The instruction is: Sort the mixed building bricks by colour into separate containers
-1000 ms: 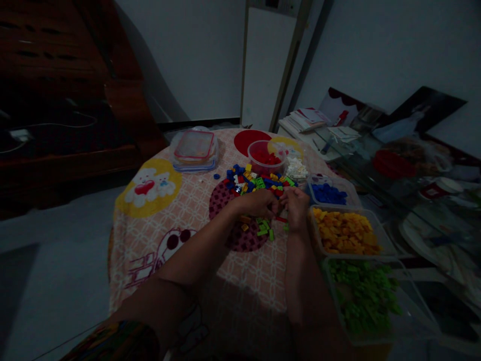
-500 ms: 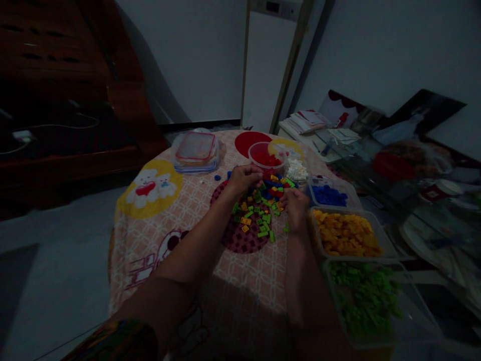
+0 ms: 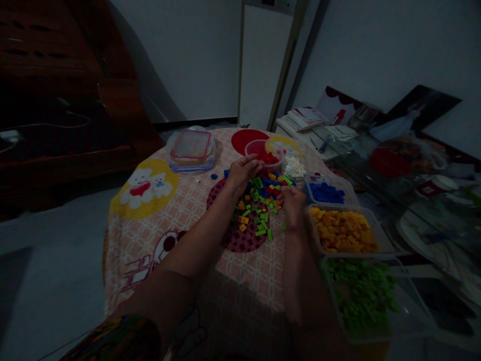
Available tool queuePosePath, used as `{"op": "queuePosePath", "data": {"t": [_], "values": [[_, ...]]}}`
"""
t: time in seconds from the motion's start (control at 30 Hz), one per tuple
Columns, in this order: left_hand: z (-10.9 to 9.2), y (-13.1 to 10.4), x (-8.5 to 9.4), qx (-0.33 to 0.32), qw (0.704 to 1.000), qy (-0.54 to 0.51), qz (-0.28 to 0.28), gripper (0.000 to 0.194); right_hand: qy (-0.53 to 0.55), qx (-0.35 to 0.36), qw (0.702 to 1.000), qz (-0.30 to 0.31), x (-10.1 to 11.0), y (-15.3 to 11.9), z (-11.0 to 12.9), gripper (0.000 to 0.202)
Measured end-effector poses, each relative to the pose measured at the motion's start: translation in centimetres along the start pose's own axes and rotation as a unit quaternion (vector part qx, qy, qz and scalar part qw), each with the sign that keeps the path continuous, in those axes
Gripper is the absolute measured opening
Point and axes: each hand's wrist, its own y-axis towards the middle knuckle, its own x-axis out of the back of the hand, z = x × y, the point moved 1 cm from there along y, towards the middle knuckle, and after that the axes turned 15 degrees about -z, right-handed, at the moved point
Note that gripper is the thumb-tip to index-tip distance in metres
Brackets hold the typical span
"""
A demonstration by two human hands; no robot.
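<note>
My left hand (image 3: 242, 174) is over the far side of a mixed pile of toy building bricks (image 3: 259, 205), its fingertips at the near rim of a round clear tub (image 3: 278, 164) of red bricks (image 3: 267, 157). Thumb and fingers are drawn together; what they hold is too small and dark to make out. At the pile's right edge is my right hand (image 3: 293, 205), fingers curled in a pinch beside yellow and red bricks. Anything between them is hidden. The pile has green, yellow, blue and red bricks.
White bricks (image 3: 294, 167) lie right of the tub. Along the table's right side stand boxes of blue bricks (image 3: 326, 193), yellow bricks (image 3: 343, 230) and green bricks (image 3: 363, 296). Stacked lidded containers (image 3: 191, 150) sit at the back left. A cluttered glass table (image 3: 345, 163) adjoins on the right.
My left hand has moved slightly up and away, closer to the tub of red bricks. My right hand stays at the pile's right edge. The whole view has shifted a little.
</note>
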Motion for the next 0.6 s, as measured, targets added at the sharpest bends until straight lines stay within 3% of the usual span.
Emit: {"op": "queuePosePath", "data": {"t": [0.2, 0.4, 0.5, 0.6], "values": [[-0.4, -0.3, 0.3, -0.010, 0.999, 0.000, 0.039, 0.031, -0.008, -0.010, 1.000, -0.004, 0.0, -0.2, 0.7, 0.020], [-1.0, 0.4, 2.7, -0.036, 0.997, 0.059, 0.042, 0.024, 0.002, -0.003, 1.000, 0.005, 0.0, 0.0, 0.2, 0.021], [-1.9, 1.1, 4.3, -0.082, 0.993, 0.090, -0.003, 0.020, -0.019, 0.005, 1.000, 0.004, 0.2, 0.3, 0.0, 0.024], [-2.9, 1.7, 5.8, -0.135, 0.979, 0.128, -0.082, 0.018, -0.107, 0.071, 0.992, 0.013, 0.7, 0.5, 0.7, 0.030]]}}
